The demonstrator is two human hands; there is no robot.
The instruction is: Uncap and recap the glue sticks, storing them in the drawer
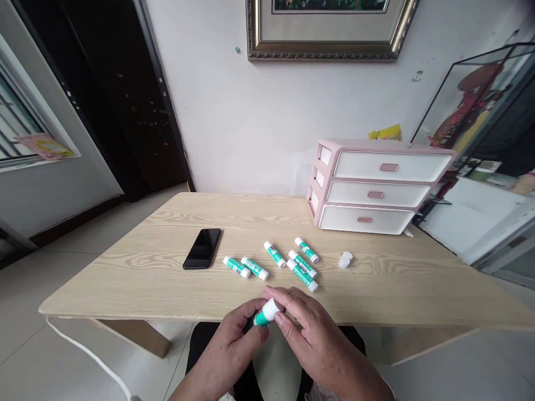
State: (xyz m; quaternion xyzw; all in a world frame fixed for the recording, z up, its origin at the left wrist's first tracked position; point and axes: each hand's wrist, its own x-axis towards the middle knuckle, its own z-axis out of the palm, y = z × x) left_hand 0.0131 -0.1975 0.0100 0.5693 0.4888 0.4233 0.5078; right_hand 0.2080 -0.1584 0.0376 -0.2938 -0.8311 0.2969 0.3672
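Note:
A green-and-white glue stick [264, 315] is held at the table's front edge, tilted with its white cap [271, 308] up and to the right. My left hand [237, 340] is closed around its body, thumb and fingers on either side. The thumb and fingers of my right hand [308, 332] close about the white cap. Beyond the hands lie several similar glue sticks: a pair [246, 268] to the left, one [275, 254] in the middle, and a cluster [301, 270] on the right. Two loose white caps [345, 259] sit close together farther right.
A black phone [202, 249] lies on the wooden table [137, 273] at the left. The pink-and-white drawer unit [376, 186] stands at the back right, with a yellow packet [385, 132] behind its top. A framed picture [326, 55] hangs on the wall.

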